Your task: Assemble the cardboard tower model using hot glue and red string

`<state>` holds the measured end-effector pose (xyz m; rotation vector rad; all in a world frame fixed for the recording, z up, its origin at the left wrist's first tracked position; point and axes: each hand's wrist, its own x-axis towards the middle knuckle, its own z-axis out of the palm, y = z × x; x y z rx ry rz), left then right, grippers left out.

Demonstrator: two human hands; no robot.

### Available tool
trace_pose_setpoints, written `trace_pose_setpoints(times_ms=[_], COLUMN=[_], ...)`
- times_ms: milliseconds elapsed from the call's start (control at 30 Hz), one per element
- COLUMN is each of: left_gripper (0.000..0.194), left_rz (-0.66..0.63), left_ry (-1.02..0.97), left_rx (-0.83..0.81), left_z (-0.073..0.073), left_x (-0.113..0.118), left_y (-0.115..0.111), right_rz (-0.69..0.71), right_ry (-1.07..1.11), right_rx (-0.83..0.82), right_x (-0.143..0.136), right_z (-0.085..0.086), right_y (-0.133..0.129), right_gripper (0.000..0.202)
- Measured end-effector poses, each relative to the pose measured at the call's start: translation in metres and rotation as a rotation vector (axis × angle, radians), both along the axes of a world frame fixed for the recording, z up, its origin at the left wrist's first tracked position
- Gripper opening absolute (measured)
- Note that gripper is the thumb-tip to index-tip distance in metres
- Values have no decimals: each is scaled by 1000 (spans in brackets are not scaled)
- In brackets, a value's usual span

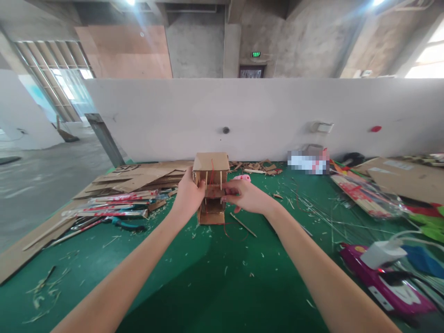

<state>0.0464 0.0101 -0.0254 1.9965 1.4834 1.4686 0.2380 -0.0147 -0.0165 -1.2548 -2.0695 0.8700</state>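
A small upright cardboard structure with open shelves and thin wooden sticks at its front stands on the green table. My left hand grips its left side, thumb at the front edge. At its right side is my right hand, with thumb and fingertips closed on the right front edge at mid-height. A red wire hangs down the front and loops onto the table. Behind my right hand shows a pink object, mostly hidden. A thin stick lies right of the base.
Flat cardboard pieces, packaged sticks and teal-handled pliers lie left. Cardboard scraps are behind. On the right are clear thin rods, a packaged item and a purple power strip with a white plug. A white partition stands behind.
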Motion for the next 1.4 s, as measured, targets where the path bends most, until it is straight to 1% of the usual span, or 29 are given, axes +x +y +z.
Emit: trace_pose_setpoints(times_ms=[200,333,400,567,633,733,1000,1233,1300,1400], left_gripper=[43,43,43,49,49,46,45,45,45,46], left_rz=[-2,5,16,11,20,25,-19,-16,-45,-110], left_ry=[4,26,42,89,101,100,39,14,-4,-75], left_rx=[13,22,28,1,-22,-39,-12,-41,-51,-61], left_z=[-1,-1,-1,-2,-4,-7,-10,-8,-9,-11], left_x=[0,0,-1,-2,-3,-4,-5,-6,-8,-11], left_y=[0,1,0,-5,-7,-7,-2,1,3,9], right_rz=[11,6,1,-12,-13,-2,-10,8,1,-63], right_ry=[-1,-76,-183,-468,-516,-513,-409,-372,-362,-360], right_rx=[8,17,70,328,355,336,261,271,257,186], right_x=[0,1,0,-6,-8,-9,-6,-6,-5,-1], right_z=[-2,3,9,19,21,22,19,14,14,15], right_y=[1,-2,-5,-10,-11,-12,-10,-7,-6,-7], right_gripper=[27,26,22,15,15,15,16,14,20,41])
